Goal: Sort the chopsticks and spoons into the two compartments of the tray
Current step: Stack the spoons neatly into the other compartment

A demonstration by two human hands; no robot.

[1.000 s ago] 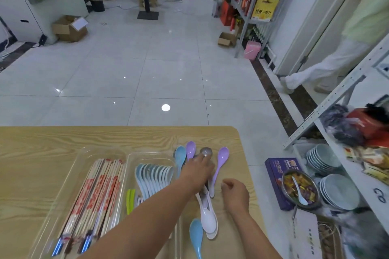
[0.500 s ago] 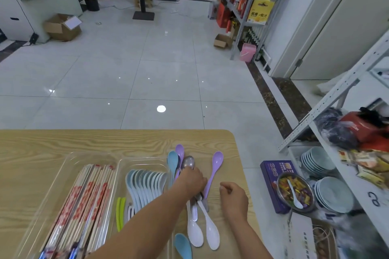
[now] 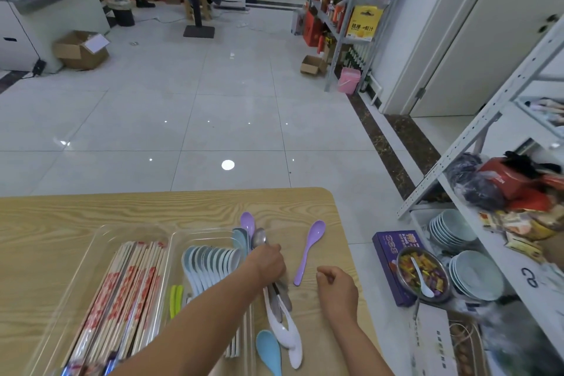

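Pale blue plastic comes first: one blue spoon [image 3: 268,351] lies on the wooden table [image 3: 91,210], just right of the clear tray [image 3: 100,232]. Beside it are the white spoons [image 3: 290,336], bowls towards me. Their handles run up into my left hand [image 3: 268,265], which reaches across the tray's right edge and is clenched around a mixed bundle. A metal spoon [image 3: 258,237] sticks out of the far side of that fist.

My right hand [image 3: 337,291] sits on the table right of the tray, fingers curled in with nothing held. Between the two hands a purple spoon [image 3: 309,249] lies alone.

The tray's left compartment holds the chopsticks [image 3: 128,284] in paper sleeves; their red print is too small to read. Its right compartment holds a row of nested light-blue spoons [image 3: 210,262].

Further right of the tray, on the floor, a purple box [image 3: 387,250] shows the word "KING". Far beyond the tray, a yellow box [image 3: 363,23] on a shelf carries Chinese characters.
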